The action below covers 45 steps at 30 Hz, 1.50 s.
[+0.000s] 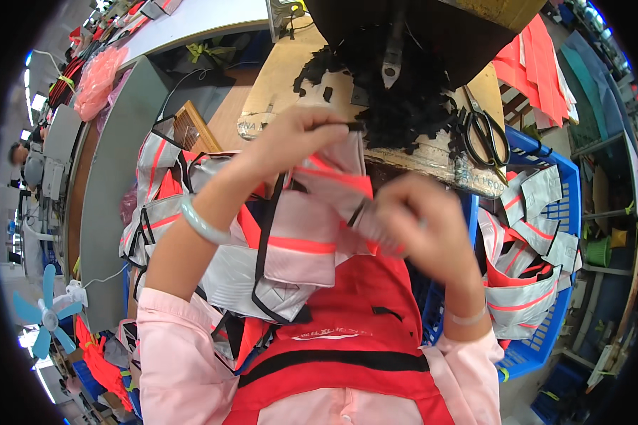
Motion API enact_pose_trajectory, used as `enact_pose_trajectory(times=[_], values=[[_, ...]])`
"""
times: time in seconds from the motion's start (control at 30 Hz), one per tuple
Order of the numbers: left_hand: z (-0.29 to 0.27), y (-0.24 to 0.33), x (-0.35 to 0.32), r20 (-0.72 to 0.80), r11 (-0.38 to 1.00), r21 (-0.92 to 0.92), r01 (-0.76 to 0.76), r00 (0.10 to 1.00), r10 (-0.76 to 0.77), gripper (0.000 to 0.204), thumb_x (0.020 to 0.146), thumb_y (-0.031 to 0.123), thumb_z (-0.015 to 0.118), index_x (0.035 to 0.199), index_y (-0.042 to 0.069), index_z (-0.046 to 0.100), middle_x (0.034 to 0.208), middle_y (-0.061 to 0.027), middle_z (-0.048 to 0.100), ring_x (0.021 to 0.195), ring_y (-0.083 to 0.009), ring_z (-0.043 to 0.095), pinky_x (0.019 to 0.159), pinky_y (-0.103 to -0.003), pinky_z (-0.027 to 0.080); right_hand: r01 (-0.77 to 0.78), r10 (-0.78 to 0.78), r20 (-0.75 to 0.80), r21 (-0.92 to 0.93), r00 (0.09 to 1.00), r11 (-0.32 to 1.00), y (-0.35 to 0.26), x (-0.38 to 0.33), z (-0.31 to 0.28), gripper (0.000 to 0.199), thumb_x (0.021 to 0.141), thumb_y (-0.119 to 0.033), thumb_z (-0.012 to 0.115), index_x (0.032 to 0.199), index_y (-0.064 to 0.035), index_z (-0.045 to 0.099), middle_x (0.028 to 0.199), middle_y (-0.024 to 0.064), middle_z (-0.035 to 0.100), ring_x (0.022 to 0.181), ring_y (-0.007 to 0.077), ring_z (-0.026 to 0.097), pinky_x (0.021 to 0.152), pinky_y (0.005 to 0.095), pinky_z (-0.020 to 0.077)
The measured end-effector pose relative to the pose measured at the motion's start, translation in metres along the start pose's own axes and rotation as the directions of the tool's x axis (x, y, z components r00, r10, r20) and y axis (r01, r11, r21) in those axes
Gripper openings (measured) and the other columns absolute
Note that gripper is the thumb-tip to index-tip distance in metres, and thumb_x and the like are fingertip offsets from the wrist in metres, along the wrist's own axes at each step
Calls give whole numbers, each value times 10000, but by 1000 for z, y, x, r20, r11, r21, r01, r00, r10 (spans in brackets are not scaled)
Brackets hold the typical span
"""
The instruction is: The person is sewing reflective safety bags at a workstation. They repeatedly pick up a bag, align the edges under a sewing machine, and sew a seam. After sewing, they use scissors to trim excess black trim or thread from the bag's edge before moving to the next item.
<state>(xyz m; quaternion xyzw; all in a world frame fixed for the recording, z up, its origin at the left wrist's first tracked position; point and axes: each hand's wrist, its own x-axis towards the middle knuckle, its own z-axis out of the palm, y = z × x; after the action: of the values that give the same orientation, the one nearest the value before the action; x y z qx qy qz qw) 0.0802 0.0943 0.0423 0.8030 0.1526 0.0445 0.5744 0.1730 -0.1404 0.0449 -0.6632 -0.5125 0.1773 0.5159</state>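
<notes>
My left hand [301, 138] is closed, thumb and fingers pinching the black-bound upper edge of a grey fabric piece [301, 244] with neon red-orange stripes. That piece hangs down in front of my red apron [361, 290]. On its right side my right hand [422, 219] is blurred by motion, fingers curled in at a striped strip of the same fabric; the fingertips are partly hidden. More grey striped pieces with black edging [166, 191] lie heaped to the left, under my left forearm. Just beyond both hands is the worn board [273, 88] of a work table.
A dark machine head with a metal tip [391, 67] overhangs black fabric scraps [404, 117]. Black-handled scissors [483, 134] lie at the board's right. A blue basket [563, 191] holding striped pieces stands right. Left are a grey panel [113, 170] and a blue fan [46, 312].
</notes>
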Motion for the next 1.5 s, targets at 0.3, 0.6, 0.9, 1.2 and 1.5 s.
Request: enact_pose_trajectory(times=[0.3,0.6,0.9,1.2,1.5], values=[[19,6,-64,-50,984,-91,-155,987,151,223,911,104,623,1077,-41,655,944,-21,663,864,-86,579,779,-240,467,120,-143,-70,-262,987,957,-9,-17,-10,348,817,-207,690,1110,-35,615,1069,178,631,929,374,621,764,398,508],[33,1,-79,-324,971,155,-179,920,222,217,917,83,607,1087,-46,645,941,-59,684,886,-95,600,791,-241,475,6,-61,-95,-493,994,870,-6,-85,68,582,721,-414,786,1068,-8,553,1021,152,569,736,322,617,639,370,518],[55,19,-73,-108,939,63,-338,933,343,212,898,94,626,1067,-32,644,904,-108,701,815,-134,633,748,-275,497,180,-266,-116,-480,957,859,7,-85,26,353,748,-254,788,971,-36,621,777,105,611,632,284,605,581,348,493],[55,15,-57,-68,967,92,-236,968,243,213,902,78,625,1075,-47,623,923,-33,654,849,-70,570,762,-236,471,-272,318,-38,429,947,862,19,-14,6,206,899,-125,626,1047,19,635,841,38,643,792,88,605,701,242,487],[69,2,-63,-41,970,-69,-232,972,229,207,913,101,620,1088,-8,643,980,-26,659,912,-92,593,821,-250,474,-516,282,-440,-792,853,326,114,36,-118,353,793,-263,662,998,23,648,972,235,656,911,405,646,802,482,513]])
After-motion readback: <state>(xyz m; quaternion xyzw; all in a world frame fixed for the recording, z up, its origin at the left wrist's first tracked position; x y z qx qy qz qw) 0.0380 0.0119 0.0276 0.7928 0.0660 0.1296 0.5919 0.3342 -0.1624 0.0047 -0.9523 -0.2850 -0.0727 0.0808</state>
